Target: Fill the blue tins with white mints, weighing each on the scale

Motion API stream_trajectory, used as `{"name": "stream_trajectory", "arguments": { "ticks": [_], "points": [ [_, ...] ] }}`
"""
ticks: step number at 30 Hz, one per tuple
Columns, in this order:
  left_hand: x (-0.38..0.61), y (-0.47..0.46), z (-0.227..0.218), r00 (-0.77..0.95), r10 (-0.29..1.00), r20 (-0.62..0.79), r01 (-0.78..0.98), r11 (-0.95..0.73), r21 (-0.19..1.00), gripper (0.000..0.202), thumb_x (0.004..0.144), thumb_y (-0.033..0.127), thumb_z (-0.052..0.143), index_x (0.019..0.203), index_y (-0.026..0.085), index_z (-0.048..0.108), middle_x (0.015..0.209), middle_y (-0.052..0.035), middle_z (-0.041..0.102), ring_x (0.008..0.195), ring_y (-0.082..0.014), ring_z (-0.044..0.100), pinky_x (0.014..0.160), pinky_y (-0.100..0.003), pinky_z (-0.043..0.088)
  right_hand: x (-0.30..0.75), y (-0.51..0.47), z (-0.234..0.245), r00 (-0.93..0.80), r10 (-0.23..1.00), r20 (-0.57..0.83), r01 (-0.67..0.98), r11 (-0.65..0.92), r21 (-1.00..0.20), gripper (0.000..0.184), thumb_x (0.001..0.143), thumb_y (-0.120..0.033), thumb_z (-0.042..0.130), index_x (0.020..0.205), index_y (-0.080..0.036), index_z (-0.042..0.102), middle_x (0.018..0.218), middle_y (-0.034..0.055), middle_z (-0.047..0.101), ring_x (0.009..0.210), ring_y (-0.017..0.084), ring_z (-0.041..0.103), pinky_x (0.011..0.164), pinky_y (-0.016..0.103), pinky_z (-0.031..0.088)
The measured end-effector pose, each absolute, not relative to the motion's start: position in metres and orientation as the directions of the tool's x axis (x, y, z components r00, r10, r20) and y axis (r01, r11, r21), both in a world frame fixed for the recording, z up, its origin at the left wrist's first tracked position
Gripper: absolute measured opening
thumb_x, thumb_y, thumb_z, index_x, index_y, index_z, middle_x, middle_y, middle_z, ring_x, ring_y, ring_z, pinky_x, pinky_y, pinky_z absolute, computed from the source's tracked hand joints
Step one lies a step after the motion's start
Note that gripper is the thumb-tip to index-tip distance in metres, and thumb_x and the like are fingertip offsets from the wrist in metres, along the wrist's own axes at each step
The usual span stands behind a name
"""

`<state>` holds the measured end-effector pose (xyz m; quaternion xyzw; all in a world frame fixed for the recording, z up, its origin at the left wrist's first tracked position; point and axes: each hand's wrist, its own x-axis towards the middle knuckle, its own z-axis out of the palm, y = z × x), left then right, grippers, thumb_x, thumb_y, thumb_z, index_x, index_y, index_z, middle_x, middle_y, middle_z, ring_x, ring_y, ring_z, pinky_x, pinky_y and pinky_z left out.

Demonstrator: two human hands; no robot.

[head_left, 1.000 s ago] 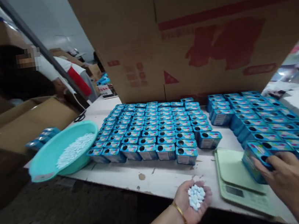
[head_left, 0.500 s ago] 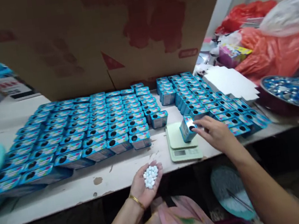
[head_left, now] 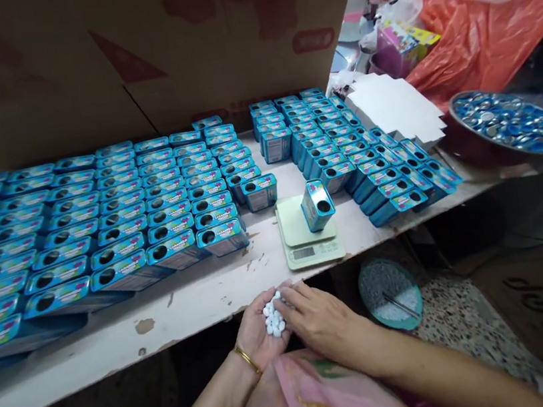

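Observation:
Palm up at the table's front edge, my left hand (head_left: 258,332) is cupped around a small heap of white candies (head_left: 273,318). My right hand (head_left: 317,315) reaches over that palm, its fingers bent together against the candies; its fingertips are partly hidden. Just beyond both hands stands a pale green kitchen scale (head_left: 293,234). On its plate a blue candy tin (head_left: 314,212) stands upright, tilted a little in view, with a round dark opening in its top. Neither hand touches the tin or scale. The digits on the display are too small to read.
Rows of blue tins (head_left: 167,218) cover the left of the white table (head_left: 200,308); more tins (head_left: 326,128) stand right. A big cardboard box (head_left: 56,79) rises behind. At right are white card sheets (head_left: 393,102) and a basin of blue-silver lids (head_left: 513,122). Below sits a teal tub (head_left: 389,291).
My right hand has left the tin on the scale and come down to the candies in my left palm. The tin stays on the scale. The view has shifted right and downward.

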<state>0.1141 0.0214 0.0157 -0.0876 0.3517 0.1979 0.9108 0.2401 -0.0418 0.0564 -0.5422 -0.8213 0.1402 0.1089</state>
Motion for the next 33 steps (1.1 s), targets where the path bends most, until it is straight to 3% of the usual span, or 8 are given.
{"name": "stream_trajectory", "arguments": {
  "ticks": [4, 11, 15, 20, 25, 29, 33],
  "points": [
    [0.118, 0.017, 0.014, 0.646, 0.277, -0.711, -0.39, 0.921, 0.005, 0.014, 0.075, 0.016, 0.049, 0.081, 0.008, 0.059, 0.069, -0.0056, 0.065, 0.064, -0.0138, 0.061, 0.062, -0.026, 0.05, 0.254, -0.041, 0.048, -0.403, 0.914, -0.045, 0.841, 0.351, -0.412, 0.03, 0.078, -0.015, 0.05, 0.107, -0.017, 0.044, 0.103, 0.0071, 0.047, 0.092, 0.018, 0.044, 0.074, 0.028, 0.044],
    [0.126, 0.027, 0.018, 0.648, 0.333, -0.685, -0.418, 0.907, 0.046, 0.013, 0.074, 0.012, 0.047, 0.072, 0.009, 0.06, 0.063, -0.0044, 0.064, 0.061, -0.0136, 0.061, 0.062, -0.027, 0.05, 0.257, -0.026, 0.051, -0.319, 0.946, -0.06, 0.879, 0.271, -0.392, 0.015, 0.078, -0.013, 0.048, 0.093, -0.016, 0.047, 0.092, 0.0057, 0.046, 0.083, 0.016, 0.045, 0.07, 0.028, 0.043],
    [0.137, 0.041, 0.037, 0.668, 0.412, -0.619, -0.457, 0.884, 0.095, 0.018, 0.075, 0.011, 0.046, 0.084, 0.007, 0.061, 0.077, -0.0082, 0.066, 0.076, -0.0165, 0.061, 0.073, -0.031, 0.049, 0.27, -0.008, 0.067, -0.273, 0.962, 0.023, 0.835, 0.249, -0.49, 0.019, 0.08, -0.014, 0.045, 0.099, -0.015, 0.046, 0.093, 0.0065, 0.045, 0.087, 0.017, 0.046, 0.075, 0.03, 0.043],
    [0.154, 0.062, 0.063, 0.69, 0.481, -0.541, -0.489, 0.861, 0.141, 0.021, 0.075, 0.012, 0.047, 0.09, 0.005, 0.06, 0.087, -0.012, 0.065, 0.086, -0.0194, 0.06, 0.079, -0.033, 0.048, 0.303, 0.012, 0.102, -0.209, 0.948, 0.239, 0.761, 0.311, -0.569, 0.019, 0.078, -0.012, 0.046, 0.097, -0.016, 0.047, 0.094, 0.006, 0.047, 0.088, 0.015, 0.047, 0.076, 0.028, 0.043],
    [0.161, 0.07, 0.07, 0.697, 0.458, -0.551, -0.468, 0.874, 0.134, 0.027, 0.074, 0.014, 0.049, 0.098, 0.005, 0.057, 0.107, -0.0165, 0.058, 0.106, -0.0255, 0.049, 0.085, -0.035, 0.045, 0.344, 0.032, 0.114, -0.1, 0.937, 0.336, 0.843, 0.259, -0.471, 0.019, 0.076, -0.01, 0.048, 0.093, -0.017, 0.05, 0.095, 0.0057, 0.048, 0.078, 0.013, 0.051, 0.07, 0.026, 0.045],
    [0.155, 0.064, 0.063, 0.686, 0.444, -0.577, -0.463, 0.878, 0.125, 0.027, 0.073, 0.014, 0.05, 0.098, 0.004, 0.057, 0.106, -0.0171, 0.058, 0.108, -0.0266, 0.046, 0.087, -0.035, 0.044, 0.36, 0.041, 0.104, -0.147, 0.935, 0.323, 0.911, 0.255, -0.324, 0.017, 0.079, -0.011, 0.045, 0.093, -0.018, 0.054, 0.094, 0.006, 0.052, 0.086, 0.016, 0.051, 0.075, 0.029, 0.044],
    [0.15, 0.059, 0.058, 0.686, 0.427, -0.589, -0.458, 0.882, 0.107, 0.027, 0.073, 0.015, 0.051, 0.098, 0.004, 0.057, 0.106, -0.0173, 0.058, 0.108, -0.0267, 0.047, 0.087, -0.035, 0.043, 0.359, 0.036, 0.107, -0.154, 0.927, 0.341, 0.921, 0.26, -0.291, 0.02, 0.083, -0.012, 0.041, 0.096, -0.018, 0.055, 0.097, 0.0064, 0.054, 0.091, 0.016, 0.051, 0.079, 0.029, 0.044]
  ]
}}
